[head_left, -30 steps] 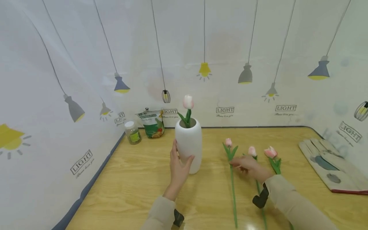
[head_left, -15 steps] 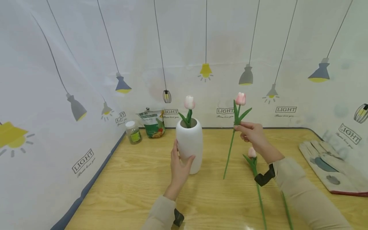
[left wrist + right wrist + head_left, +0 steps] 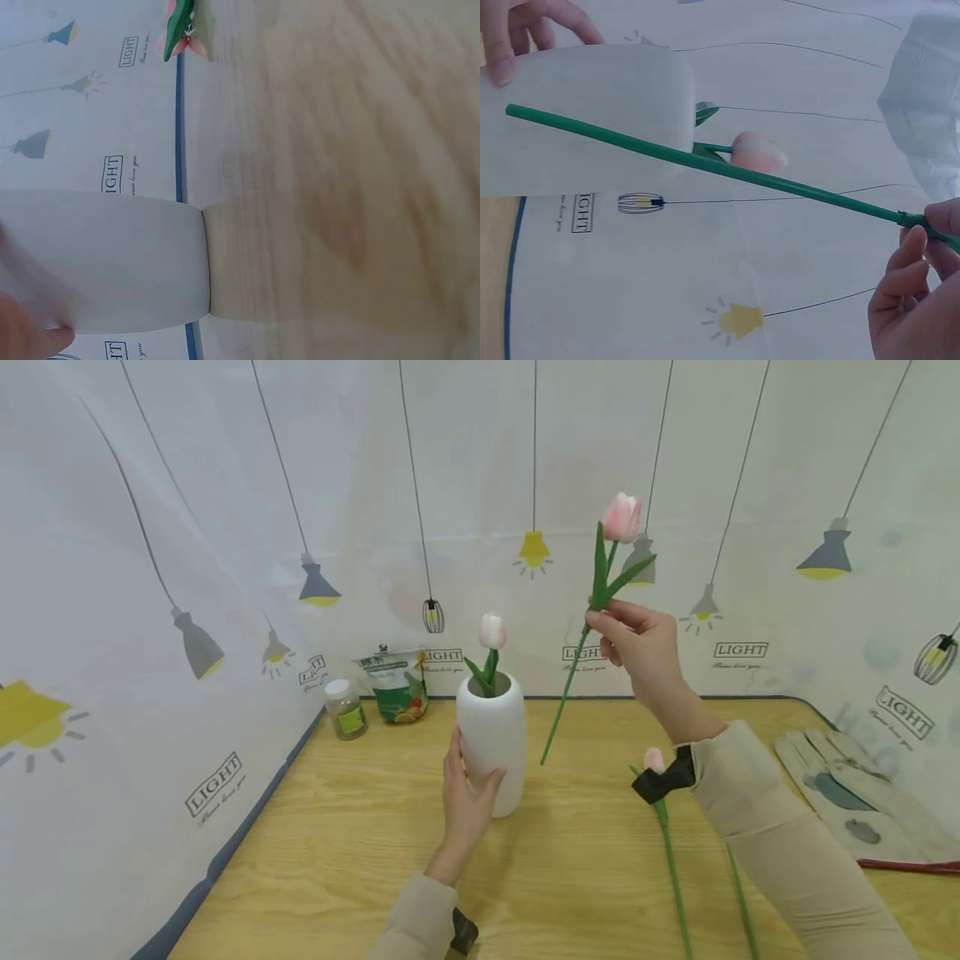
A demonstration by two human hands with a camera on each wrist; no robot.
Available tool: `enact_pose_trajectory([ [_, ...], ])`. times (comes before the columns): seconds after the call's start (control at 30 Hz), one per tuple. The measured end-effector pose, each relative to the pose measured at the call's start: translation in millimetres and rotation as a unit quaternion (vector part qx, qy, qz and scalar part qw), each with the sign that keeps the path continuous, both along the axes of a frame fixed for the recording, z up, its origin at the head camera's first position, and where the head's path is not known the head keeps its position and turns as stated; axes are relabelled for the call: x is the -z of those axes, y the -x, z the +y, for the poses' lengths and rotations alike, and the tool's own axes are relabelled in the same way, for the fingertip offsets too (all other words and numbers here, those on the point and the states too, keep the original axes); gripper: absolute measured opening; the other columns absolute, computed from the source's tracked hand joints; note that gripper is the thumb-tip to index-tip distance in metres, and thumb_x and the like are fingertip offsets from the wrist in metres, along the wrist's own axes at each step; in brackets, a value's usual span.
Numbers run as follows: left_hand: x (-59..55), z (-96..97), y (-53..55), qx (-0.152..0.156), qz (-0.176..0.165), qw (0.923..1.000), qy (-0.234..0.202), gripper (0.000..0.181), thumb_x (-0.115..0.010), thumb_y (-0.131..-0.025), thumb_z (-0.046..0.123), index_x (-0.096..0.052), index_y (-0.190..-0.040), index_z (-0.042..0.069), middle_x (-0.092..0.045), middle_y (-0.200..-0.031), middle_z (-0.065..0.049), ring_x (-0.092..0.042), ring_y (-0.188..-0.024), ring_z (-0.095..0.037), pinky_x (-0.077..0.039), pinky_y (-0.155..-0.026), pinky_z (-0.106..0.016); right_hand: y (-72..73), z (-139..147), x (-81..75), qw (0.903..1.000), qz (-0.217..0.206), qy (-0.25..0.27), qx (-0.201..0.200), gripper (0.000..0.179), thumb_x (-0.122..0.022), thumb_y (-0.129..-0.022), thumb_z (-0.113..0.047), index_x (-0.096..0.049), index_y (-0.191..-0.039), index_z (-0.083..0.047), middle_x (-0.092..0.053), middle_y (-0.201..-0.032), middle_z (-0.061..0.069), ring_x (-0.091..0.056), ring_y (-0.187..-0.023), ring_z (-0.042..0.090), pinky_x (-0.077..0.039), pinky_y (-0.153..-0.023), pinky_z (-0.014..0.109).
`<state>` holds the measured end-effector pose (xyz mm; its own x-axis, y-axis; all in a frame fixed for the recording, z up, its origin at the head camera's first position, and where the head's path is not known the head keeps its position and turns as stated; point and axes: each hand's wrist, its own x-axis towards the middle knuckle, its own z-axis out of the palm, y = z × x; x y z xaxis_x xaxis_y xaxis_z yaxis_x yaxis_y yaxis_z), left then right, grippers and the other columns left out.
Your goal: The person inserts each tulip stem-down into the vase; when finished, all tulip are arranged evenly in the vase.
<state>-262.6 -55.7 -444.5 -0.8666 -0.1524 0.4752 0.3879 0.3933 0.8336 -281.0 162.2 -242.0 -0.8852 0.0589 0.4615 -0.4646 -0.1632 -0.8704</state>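
Observation:
A tall white vase (image 3: 493, 747) stands upright on the wooden table, my left hand (image 3: 467, 802) curved round its lower left side with the thumb across the front. One pale pink tulip (image 3: 492, 632) rises from its mouth, the lower stem hidden inside. Up to the right of the vase, my right hand (image 3: 641, 647) pinches a second pink tulip (image 3: 622, 518) just below its leaves. This tulip's green stem (image 3: 705, 163) slants down toward the vase and overlaps it in the right wrist view, its end hanging free.
Two more tulips lie on the table (image 3: 360, 860) at right; one bloom (image 3: 654, 760) shows, partly behind the wrist strap, the other is under the sleeve. Work gloves (image 3: 855, 793) lie at the far right. A lidded jar (image 3: 347, 710) and a green-white pouch (image 3: 393, 685) stand back left.
My right hand has taken a tulip from the table, lifted it high and brought it slightly left toward the vase. My left hand and the vase stay where they were.

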Motion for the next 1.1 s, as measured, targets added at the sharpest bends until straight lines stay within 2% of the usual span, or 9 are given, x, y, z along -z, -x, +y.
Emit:
enact_pose_trajectory([
  [0.13,0.3,-0.3,0.0,0.001,-0.001,1.0000,-0.005,0.084,-0.066,-0.077,0.034,-0.012,-0.142,0.027,-0.032,-0.138,-0.012,-0.037,-0.123,-0.031,-0.039,-0.094,-0.050,1.6,-11.6,-21.6,0.9967,0.071,0.026,0.027,0.018,-0.065,-0.079,-0.013,-0.069,-0.096,-0.009,-0.058,-0.070,-0.005,-0.045,-0.044,0.007,-0.032,-0.040,0.018],
  [0.27,-0.8,-0.6,-1.0,0.007,-0.002,1.0000,-0.006,0.084,-0.065,-0.078,0.033,-0.012,-0.142,0.026,-0.030,-0.139,-0.012,-0.036,-0.124,-0.032,-0.039,-0.095,-0.050,4.3,-21.1,-34.9,0.9887,0.134,0.038,0.057,0.019,-0.061,-0.082,-0.013,-0.065,-0.099,-0.007,-0.053,-0.074,-0.002,-0.045,-0.044,0.008,-0.032,-0.039,0.018],
  [0.43,-2.5,0.3,-0.9,0.014,0.000,0.9999,-0.008,0.083,-0.064,-0.079,0.032,-0.010,-0.142,0.027,-0.029,-0.140,-0.012,-0.035,-0.124,-0.032,-0.038,-0.095,-0.051,5.9,-28.3,-42.9,0.9830,0.154,0.079,0.062,0.015,-0.059,-0.083,-0.014,-0.061,-0.097,-0.008,-0.052,-0.079,0.000,-0.045,-0.045,0.010,-0.031,-0.039,0.019],
  [0.53,-2.1,0.6,-0.9,0.012,0.000,0.9999,-0.008,0.083,-0.064,-0.079,0.033,-0.011,-0.142,0.027,-0.030,-0.139,-0.012,-0.035,-0.124,-0.032,-0.038,-0.095,-0.051,7.5,-31.5,-42.5,0.9827,0.145,0.098,0.062,0.015,-0.060,-0.083,-0.014,-0.061,-0.097,-0.009,-0.052,-0.080,0.000,-0.045,-0.045,0.010,-0.032,-0.039,0.018],
  [0.63,-1.1,0.4,-1.6,0.009,0.002,0.9999,-0.006,0.083,-0.064,-0.079,0.033,-0.011,-0.142,0.027,-0.030,-0.139,-0.012,-0.036,-0.124,-0.032,-0.039,-0.095,-0.051,10.6,-35.6,-37.1,0.9875,0.123,0.083,0.053,0.013,-0.060,-0.083,-0.014,-0.061,-0.095,-0.010,-0.052,-0.079,-0.001,-0.046,-0.045,0.008,-0.033,-0.039,0.017],
  [0.8,1.8,0.0,-1.0,0.010,0.001,0.9999,-0.004,0.083,-0.063,-0.079,0.034,-0.010,-0.142,0.029,-0.029,-0.140,-0.012,-0.034,-0.126,-0.033,-0.037,-0.096,-0.052,16.7,-43.5,-16.1,0.9980,0.042,-0.024,0.041,0.018,-0.062,-0.082,-0.018,-0.063,-0.098,-0.009,-0.056,-0.079,-0.005,-0.047,-0.047,0.006,-0.034,-0.039,0.017],
  [0.93,1.7,-0.3,-0.1,0.007,-0.003,1.0000,-0.003,0.083,-0.063,-0.079,0.036,-0.009,-0.142,0.031,-0.028,-0.141,-0.011,-0.033,-0.127,-0.032,-0.037,-0.097,-0.052,21.1,-49.5,5.4,0.9921,-0.020,-0.118,0.037,0.030,-0.061,-0.083,-0.026,-0.060,-0.105,-0.006,-0.057,-0.082,-0.008,-0.049,-0.048,0.005,-0.037,-0.041,0.018],
  [1.1,3.7,1.0,-0.2,-0.002,0.009,1.0000,0.001,0.084,-0.063,-0.078,0.037,-0.010,-0.142,0.030,-0.028,-0.141,-0.012,-0.035,-0.125,-0.033,-0.038,-0.095,-0.052,22.6,-58.3,28.4,0.9841,-0.043,-0.171,0.023,0.033,-0.060,-0.084,-0.028,-0.057,-0.109,-0.007,-0.058,-0.088,-0.002,-0.050,-0.049,0.007,-0.039,-0.043,0.018],
])
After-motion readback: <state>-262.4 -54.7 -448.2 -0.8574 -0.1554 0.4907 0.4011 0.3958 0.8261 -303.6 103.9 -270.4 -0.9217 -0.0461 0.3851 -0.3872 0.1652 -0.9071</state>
